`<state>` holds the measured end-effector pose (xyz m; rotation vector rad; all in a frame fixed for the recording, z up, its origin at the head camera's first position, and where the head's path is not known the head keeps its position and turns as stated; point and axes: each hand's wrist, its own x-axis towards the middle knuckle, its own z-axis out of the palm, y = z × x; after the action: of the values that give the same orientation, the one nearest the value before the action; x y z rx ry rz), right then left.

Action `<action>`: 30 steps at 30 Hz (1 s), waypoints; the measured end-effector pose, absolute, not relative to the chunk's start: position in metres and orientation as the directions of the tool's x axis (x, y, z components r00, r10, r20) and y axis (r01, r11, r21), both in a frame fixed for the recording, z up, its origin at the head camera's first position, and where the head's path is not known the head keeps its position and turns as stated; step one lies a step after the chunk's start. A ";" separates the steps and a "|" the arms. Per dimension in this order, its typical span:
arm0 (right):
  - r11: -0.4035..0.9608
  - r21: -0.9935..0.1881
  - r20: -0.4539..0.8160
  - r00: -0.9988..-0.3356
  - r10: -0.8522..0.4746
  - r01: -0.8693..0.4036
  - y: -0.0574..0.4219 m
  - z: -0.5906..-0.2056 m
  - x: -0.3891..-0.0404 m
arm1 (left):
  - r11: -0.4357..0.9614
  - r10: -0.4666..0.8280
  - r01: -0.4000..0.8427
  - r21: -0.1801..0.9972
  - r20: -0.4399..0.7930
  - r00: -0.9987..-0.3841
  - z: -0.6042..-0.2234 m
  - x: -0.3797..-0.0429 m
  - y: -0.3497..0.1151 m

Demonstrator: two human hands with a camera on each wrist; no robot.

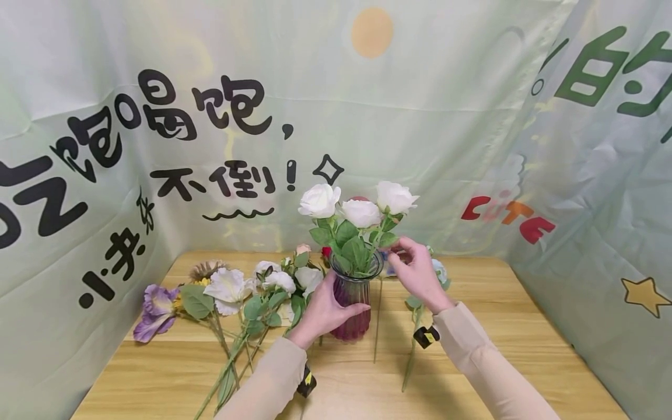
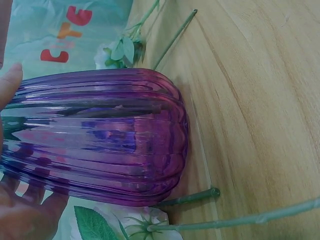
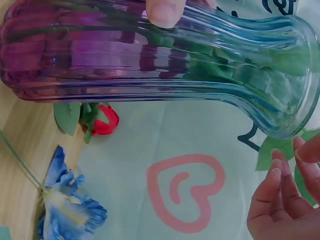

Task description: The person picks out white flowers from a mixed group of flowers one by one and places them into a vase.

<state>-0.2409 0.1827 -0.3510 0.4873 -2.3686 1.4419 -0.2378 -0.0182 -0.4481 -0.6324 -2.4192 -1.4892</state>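
Observation:
In the head view a ribbed glass vase [image 1: 353, 303], purple below and bluish at the flared rim, holds white roses [image 1: 360, 213] with green leaves. My left hand [image 1: 326, 306] grips its side, thumb on the near face and fingers round the far side. Stems show through the purple glass vase [image 2: 105, 135] in the left wrist view. Beside the rim, my right hand [image 1: 417, 269] has loosely bent fingers at a green rose leaf [image 1: 387, 239]. From the right wrist view, these fingertips [image 3: 276, 172] overlap the leaf [image 3: 274, 152] just outside the rim.
Left of the vase lies a heap of flowers: a purple flower [image 1: 155, 312], a large white bloom [image 1: 228, 290] and several crossing stems. A pale blue flower [image 1: 440, 270] lies at the right. Behind the vase are a red rose [image 3: 106, 120] and a blue flower [image 3: 75, 207]. Printed curtains [image 1: 420, 146] enclose the table.

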 end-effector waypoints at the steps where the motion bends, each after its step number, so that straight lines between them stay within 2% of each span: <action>1: 0.431 -0.790 0.432 -0.895 -0.112 -0.436 0.184 -0.351 -0.241 | 0.389 0.239 0.473 0.791 0.409 -0.880 -0.448 -0.238 -0.018; 14: 0.366 -0.829 0.409 -0.905 -0.118 -0.423 0.193 -0.378 -0.239 | 0.383 0.254 0.473 0.794 0.401 -0.880 -0.449 -0.238 -0.018; 22: 0.378 -0.861 0.327 -0.940 -0.101 -0.340 0.206 -0.406 -0.233 | 0.459 0.330 0.456 0.762 0.330 -0.885 -0.446 -0.235 -0.032; 30: 0.390 -0.872 0.277 -0.955 -0.108 -0.297 0.211 -0.432 -0.224 | 0.558 0.357 0.479 0.677 0.326 -0.876 -0.448 -0.221 -0.066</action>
<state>-0.2245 0.2109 -0.4315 0.3638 -2.4687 1.6034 -0.2211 -0.0657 -0.4476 -0.7127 -2.6368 -1.2162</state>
